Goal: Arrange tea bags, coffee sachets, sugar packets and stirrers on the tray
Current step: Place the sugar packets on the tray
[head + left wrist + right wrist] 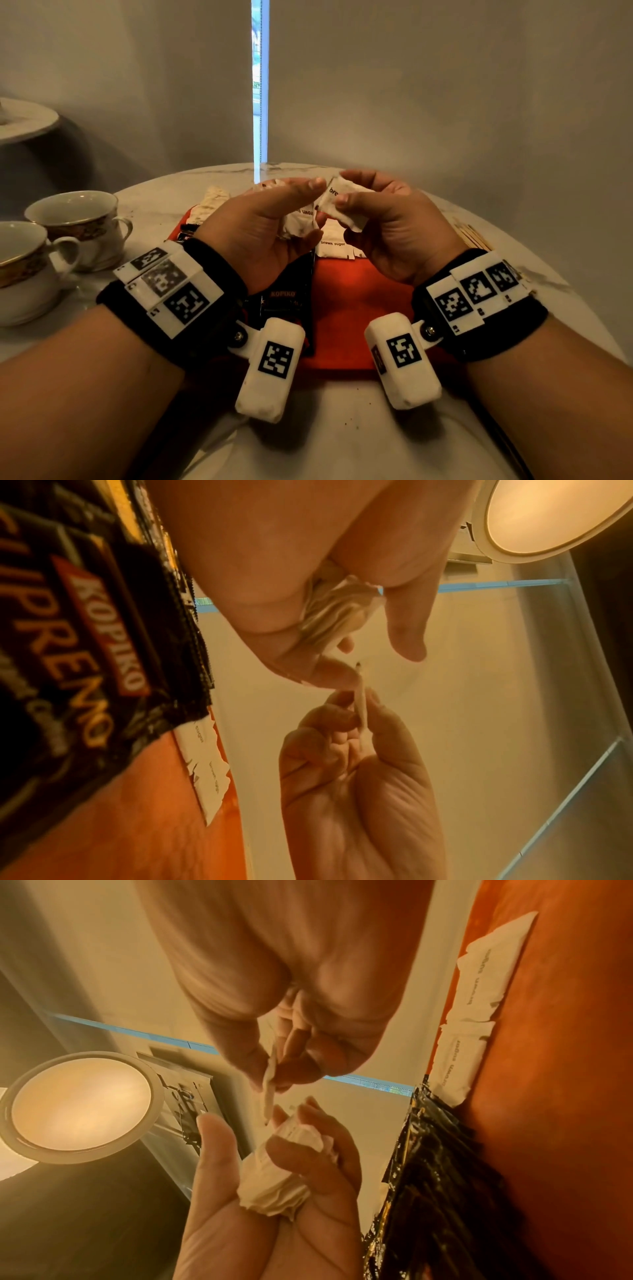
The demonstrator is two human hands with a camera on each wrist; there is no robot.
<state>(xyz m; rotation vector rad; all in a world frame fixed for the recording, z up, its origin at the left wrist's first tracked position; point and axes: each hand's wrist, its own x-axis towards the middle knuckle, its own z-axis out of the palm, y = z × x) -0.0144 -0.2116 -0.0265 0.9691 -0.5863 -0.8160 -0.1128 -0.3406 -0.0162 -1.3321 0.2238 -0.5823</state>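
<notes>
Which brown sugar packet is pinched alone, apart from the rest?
The single packet pinched in the right hand. The others are bunched in the left hand or lie flat on the red tray.

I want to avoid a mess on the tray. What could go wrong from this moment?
1. The left hand grips a loose bunch of sugar packets; some may slip out.
2. The right hand only pinches one packet by thumb and fingertip, so it could drop crookedly onto the packets lying on the red tray.
</notes>
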